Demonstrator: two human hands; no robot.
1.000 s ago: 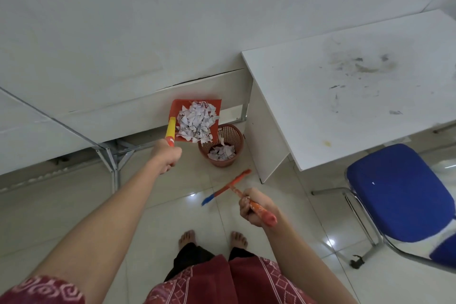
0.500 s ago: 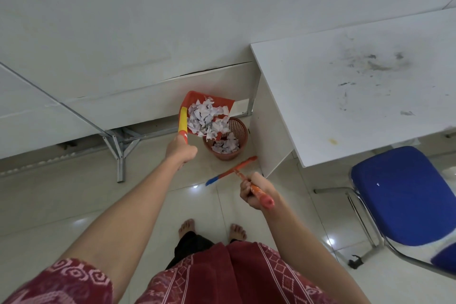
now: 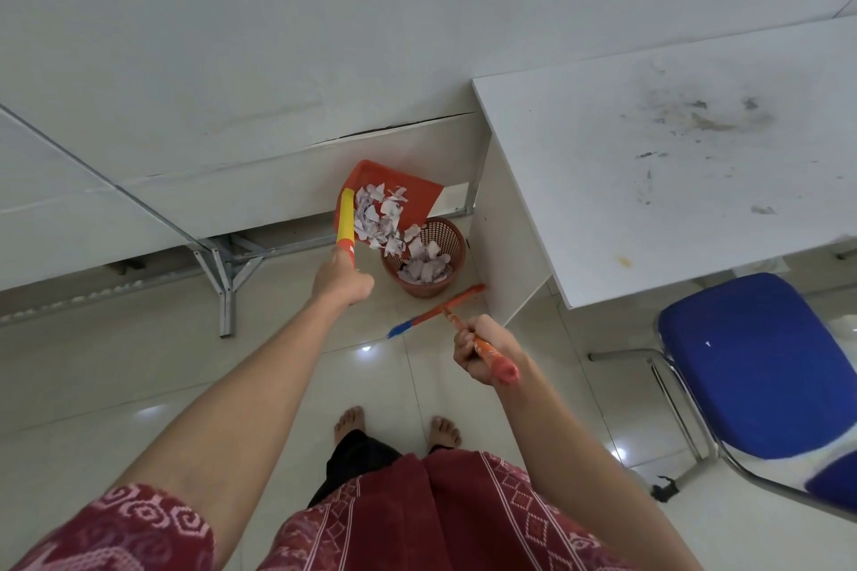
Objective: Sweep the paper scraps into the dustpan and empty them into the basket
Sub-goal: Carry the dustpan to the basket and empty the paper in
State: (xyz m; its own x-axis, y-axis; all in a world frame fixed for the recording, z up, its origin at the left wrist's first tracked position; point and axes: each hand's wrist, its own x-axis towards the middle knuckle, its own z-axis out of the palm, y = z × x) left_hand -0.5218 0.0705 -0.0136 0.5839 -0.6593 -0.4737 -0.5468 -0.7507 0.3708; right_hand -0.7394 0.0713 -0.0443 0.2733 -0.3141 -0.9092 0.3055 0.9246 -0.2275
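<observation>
My left hand (image 3: 341,279) grips the yellow handle of a red dustpan (image 3: 412,192), which is tilted above a round reddish-brown basket (image 3: 457,253). White paper scraps (image 3: 378,218) slide off the pan's lower edge, and more scraps lie inside the basket. My right hand (image 3: 482,350) holds the orange handle of a broom (image 3: 433,312) whose orange and blue head hangs just above the floor in front of the basket.
A white desk (image 3: 672,181) stands right of the basket, its side panel close to the rim. A blue chair (image 3: 760,362) sits at lower right. A second white table on metal legs (image 3: 227,274) stands to the left. My bare feet are on the tiled floor.
The dustpan has tipped further over the basket and scraps are now falling from it. The right hand with the broom has hardly moved.
</observation>
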